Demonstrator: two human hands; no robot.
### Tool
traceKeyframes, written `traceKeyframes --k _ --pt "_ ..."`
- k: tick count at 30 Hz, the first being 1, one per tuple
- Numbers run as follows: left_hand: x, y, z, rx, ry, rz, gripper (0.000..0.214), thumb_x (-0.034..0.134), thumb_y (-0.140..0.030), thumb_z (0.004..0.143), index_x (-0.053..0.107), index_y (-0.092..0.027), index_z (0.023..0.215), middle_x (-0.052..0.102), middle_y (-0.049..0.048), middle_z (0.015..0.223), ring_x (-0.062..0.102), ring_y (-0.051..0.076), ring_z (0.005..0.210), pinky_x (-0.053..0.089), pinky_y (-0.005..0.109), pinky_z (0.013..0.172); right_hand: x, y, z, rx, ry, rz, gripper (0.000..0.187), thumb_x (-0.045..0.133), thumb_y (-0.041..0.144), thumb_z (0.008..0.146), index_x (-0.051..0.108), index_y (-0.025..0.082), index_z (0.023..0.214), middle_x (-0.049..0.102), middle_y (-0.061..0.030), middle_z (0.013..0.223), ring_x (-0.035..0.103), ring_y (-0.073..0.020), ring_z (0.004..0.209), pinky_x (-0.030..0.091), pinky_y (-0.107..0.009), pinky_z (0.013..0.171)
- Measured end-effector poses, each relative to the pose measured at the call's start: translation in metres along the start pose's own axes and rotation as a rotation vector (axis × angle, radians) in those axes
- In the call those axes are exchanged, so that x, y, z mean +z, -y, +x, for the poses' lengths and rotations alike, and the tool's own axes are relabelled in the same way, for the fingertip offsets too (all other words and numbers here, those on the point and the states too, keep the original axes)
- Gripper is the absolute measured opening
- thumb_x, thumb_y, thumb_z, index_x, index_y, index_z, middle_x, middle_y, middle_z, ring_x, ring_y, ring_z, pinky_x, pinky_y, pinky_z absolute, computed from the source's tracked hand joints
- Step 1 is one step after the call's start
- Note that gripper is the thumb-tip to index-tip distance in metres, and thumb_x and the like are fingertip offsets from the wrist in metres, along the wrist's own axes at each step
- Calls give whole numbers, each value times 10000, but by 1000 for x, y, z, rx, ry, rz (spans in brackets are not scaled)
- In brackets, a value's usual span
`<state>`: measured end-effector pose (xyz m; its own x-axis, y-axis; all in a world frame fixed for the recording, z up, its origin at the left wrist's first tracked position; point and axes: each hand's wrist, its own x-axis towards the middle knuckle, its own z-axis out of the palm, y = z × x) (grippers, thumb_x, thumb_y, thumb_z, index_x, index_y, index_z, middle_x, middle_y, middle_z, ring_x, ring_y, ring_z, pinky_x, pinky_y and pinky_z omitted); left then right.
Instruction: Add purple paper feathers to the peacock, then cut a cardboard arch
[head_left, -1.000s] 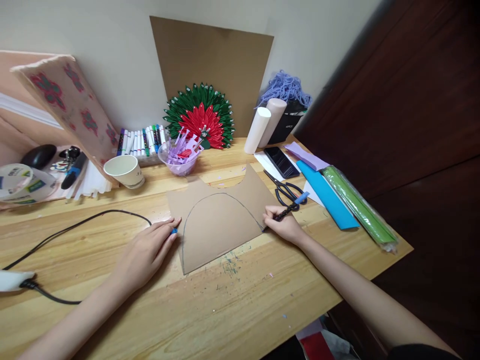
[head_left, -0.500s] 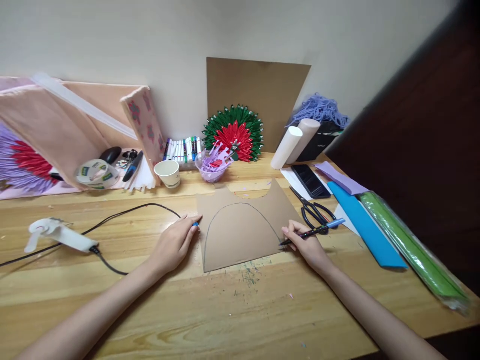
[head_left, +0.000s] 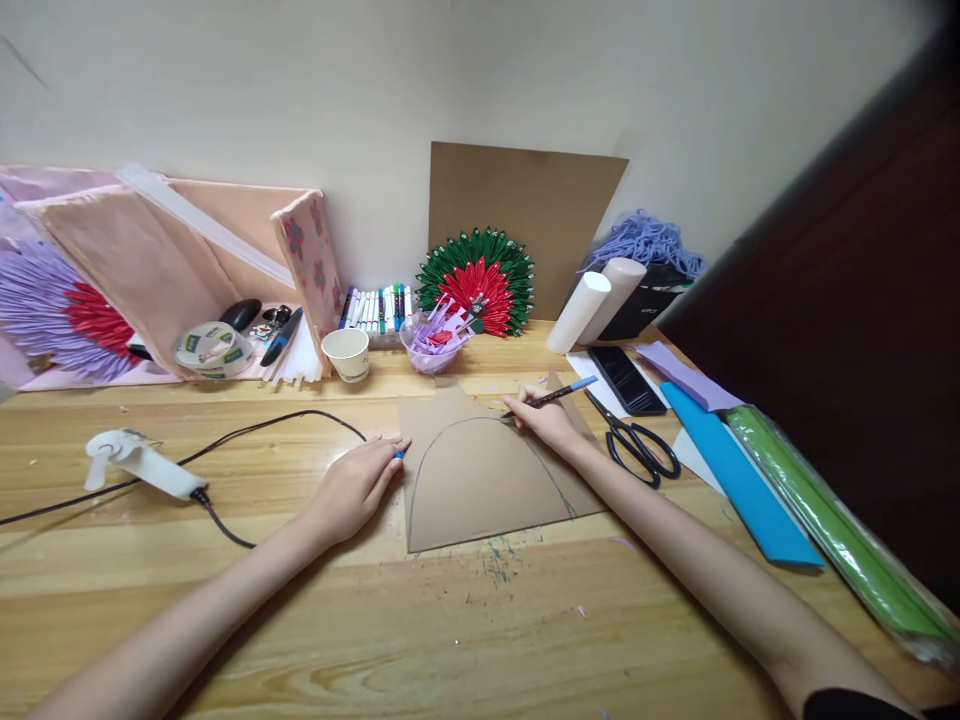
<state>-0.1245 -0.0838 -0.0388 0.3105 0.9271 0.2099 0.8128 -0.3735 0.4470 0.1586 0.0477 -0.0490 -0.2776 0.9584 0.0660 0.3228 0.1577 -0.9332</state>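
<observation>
A piece of brown cardboard [head_left: 480, 490] lies flat on the table, with a dark arch drawn on it and a curved bite out of its far edge. My right hand [head_left: 544, 418] pinches a marker [head_left: 564, 393], black with a blue end. The marker's tip is at the top of the arch, right of its middle. My left hand [head_left: 364, 485] rests at the cardboard's left edge, fingertips on it. A small blue marker cap [head_left: 398, 455] shows between its thumb and fingers. Just right of the cardboard lie black-handled scissors [head_left: 643, 450].
Left stands a white glue gun [head_left: 154, 470] with its black cord. A paper cup [head_left: 347, 358], a bowl of purple scraps [head_left: 433, 350] and several markers [head_left: 379, 308] line the back. At right are a phone [head_left: 628, 380], blue paper [head_left: 742, 475] and a green packet [head_left: 832, 530].
My right hand has moved the marker from the arch's lower right end up and left to near its top. The left hand keeps its place at the cardboard's edge. The view has shifted slightly.
</observation>
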Motion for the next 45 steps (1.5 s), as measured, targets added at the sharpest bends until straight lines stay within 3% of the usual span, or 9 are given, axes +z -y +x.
traceKeyframes --k 6,19,45 --pt "1 1 -1 3 -6 32 400 314 -345 945 575 -166 1190 632 95 1199 568 220 1133 451 411 979 10 -5 -1 -80 -31 -162 324 503 355 817 385 213 551 476 46 461 440 -119 477 338 -247 544" --pt "2 3 1 19 -4 53 392 326 -352 943 573 -162 1181 625 102 1209 565 219 1136 452 421 975 -6 -1 -12 -68 -46 -263 242 468 198 672 286 221 513 326 56 471 333 -123 501 240 -259 508" --pt "8 6 2 56 1 141 436 309 -428 935 560 -174 1184 622 116 1208 583 244 1112 475 421 937 -37 -2 -95 63 8 -272 247 464 169 660 263 207 521 343 51 513 327 -109 521 229 -246 506"
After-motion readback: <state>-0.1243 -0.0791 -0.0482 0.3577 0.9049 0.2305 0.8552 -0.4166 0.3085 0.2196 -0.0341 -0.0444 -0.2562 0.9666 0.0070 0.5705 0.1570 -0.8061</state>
